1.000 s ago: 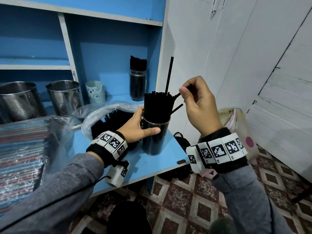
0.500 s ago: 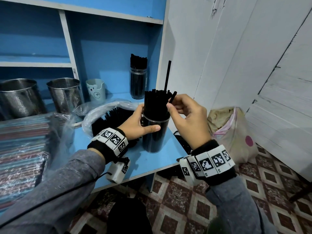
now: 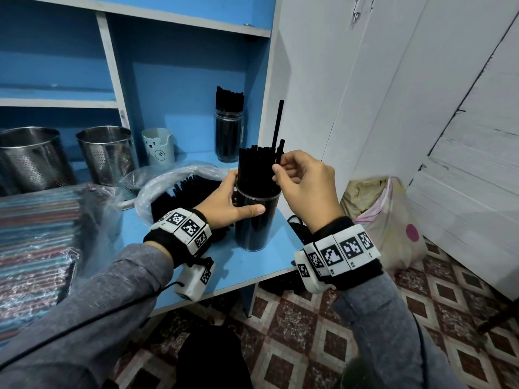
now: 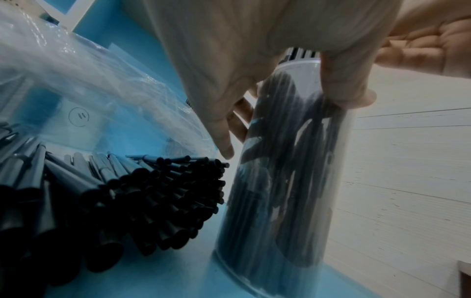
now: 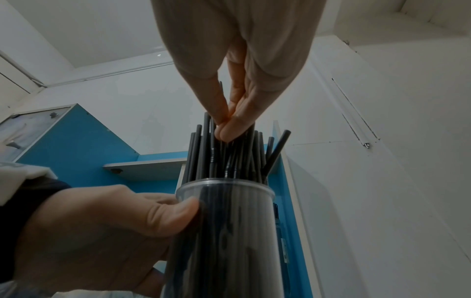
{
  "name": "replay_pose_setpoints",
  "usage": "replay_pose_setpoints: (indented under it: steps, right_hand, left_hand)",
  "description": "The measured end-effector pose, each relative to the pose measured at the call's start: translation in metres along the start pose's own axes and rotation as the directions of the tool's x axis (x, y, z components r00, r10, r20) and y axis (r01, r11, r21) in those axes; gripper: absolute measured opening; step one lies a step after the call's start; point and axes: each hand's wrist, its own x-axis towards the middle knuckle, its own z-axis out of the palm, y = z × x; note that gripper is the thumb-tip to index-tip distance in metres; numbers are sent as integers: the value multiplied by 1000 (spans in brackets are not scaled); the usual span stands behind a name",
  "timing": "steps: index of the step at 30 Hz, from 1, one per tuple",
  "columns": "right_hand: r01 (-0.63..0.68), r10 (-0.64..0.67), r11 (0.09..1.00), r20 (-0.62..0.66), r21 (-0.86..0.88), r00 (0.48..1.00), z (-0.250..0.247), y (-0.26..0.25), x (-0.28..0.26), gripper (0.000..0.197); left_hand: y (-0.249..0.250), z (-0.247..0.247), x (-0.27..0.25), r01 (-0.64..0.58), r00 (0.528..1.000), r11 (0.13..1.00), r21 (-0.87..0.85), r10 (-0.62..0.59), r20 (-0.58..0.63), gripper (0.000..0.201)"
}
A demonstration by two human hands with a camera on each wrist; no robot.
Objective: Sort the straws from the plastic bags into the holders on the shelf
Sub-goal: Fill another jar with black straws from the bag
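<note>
The left hand (image 3: 224,202) is wrapped round a clear plastic holder (image 3: 257,220) standing upright near the front corner of the blue shelf (image 3: 247,265) — thumb across the near side, fingers behind. The holder is packed with black straws (image 3: 254,167) that rise well above its rim. The right hand (image 3: 304,186) hovers at the top of that bundle, thumb and fingertips (image 5: 229,129) pressed together in a pinch on the upper end of a straw among the others; one tall straw (image 3: 278,123) stands higher than the rest.

Just left of the holder lies an open clear plastic bag (image 3: 168,183) with more black straws (image 4: 153,193) spilling toward the holder's base. Further left, a wrapped pack of coloured straws (image 3: 36,234) rests on the shelf. At the back — two perforated steel holders (image 3: 105,154), a pale cup with a bear face (image 3: 157,146), and a glass jar (image 3: 229,136) already full of black straws. A pink-and-white bag (image 3: 393,220) sits on the patterned floor tiles by the white wall.
</note>
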Motion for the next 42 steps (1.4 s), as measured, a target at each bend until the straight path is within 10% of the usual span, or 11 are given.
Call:
replay_pose_setpoints:
  steps: [42]
  right_hand:
    - [43, -48, 997, -86, -62, 995, 13, -2, -12, 8]
  left_hand:
    - [3, 2, -2, 33, 999, 999, 2, -33, -38, 79]
